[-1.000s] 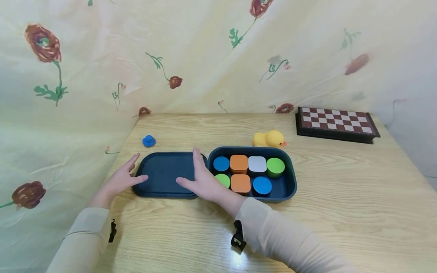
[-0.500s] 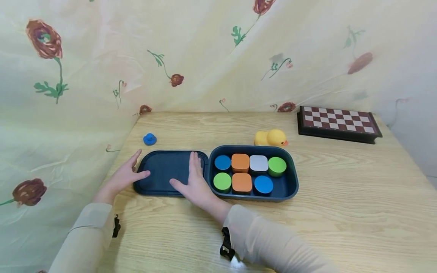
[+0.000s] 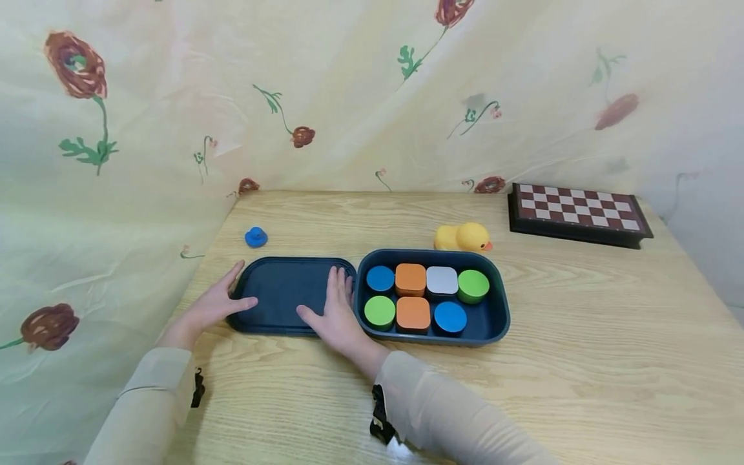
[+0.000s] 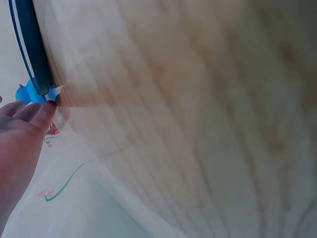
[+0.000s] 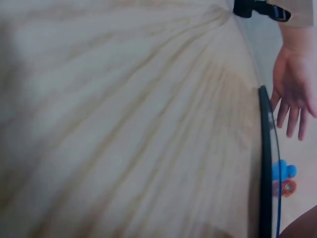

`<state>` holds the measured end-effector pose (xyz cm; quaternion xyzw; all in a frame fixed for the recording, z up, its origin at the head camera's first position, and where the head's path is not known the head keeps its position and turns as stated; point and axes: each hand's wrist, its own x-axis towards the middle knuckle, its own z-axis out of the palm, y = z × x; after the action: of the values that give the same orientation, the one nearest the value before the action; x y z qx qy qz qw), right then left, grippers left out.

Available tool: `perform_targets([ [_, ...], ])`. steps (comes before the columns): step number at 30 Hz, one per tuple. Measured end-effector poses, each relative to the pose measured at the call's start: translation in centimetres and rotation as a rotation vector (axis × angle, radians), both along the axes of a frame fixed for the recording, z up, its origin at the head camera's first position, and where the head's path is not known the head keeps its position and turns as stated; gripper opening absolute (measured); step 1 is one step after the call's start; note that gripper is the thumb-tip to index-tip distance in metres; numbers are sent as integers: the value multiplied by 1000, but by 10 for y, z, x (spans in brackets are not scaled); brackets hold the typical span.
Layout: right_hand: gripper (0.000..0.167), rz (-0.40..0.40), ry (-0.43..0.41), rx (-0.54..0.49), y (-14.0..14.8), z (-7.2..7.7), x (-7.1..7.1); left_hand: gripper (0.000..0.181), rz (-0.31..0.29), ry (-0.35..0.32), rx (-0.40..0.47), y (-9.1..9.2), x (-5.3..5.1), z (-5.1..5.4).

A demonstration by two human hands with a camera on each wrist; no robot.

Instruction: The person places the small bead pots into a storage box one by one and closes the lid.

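A dark blue lid (image 3: 285,294) lies flat on the table, just left of a dark blue box (image 3: 503,316). My left hand (image 3: 212,303) is at the lid's left end, fingers extended, thumb over its edge. In the left wrist view, the fingertips of that hand (image 4: 22,134) meet the lid's rim (image 4: 37,44). Over the right end of the lid, my right hand (image 3: 340,320) has its fingers straight and thumb spread; whether it touches the lid I cannot tell. Green (image 3: 380,312), blue (image 3: 450,318), orange (image 3: 413,314) and white (image 3: 442,280) capped pieces sit in the box.
A small blue duck (image 3: 256,237) sits behind the lid's left end. Behind the box is a yellow duck (image 3: 462,237). A checkered board case (image 3: 578,213) lies at the back right of the wooden table (image 3: 581,349), before a flowered curtain (image 3: 349,77).
My right hand has moved left, away from the box's left side and over the lid, uncovering the front green piece. My left hand has barely moved. The head view has shifted slightly.
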<state>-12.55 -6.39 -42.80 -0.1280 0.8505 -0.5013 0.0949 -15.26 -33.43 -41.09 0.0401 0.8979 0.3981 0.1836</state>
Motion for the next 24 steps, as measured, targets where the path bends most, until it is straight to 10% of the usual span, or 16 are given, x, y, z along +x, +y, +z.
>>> perform_targets([
  [24,94,-111,-90,-64,-6,-14,-7,110,30,-39,-102,0,0,-4],
])
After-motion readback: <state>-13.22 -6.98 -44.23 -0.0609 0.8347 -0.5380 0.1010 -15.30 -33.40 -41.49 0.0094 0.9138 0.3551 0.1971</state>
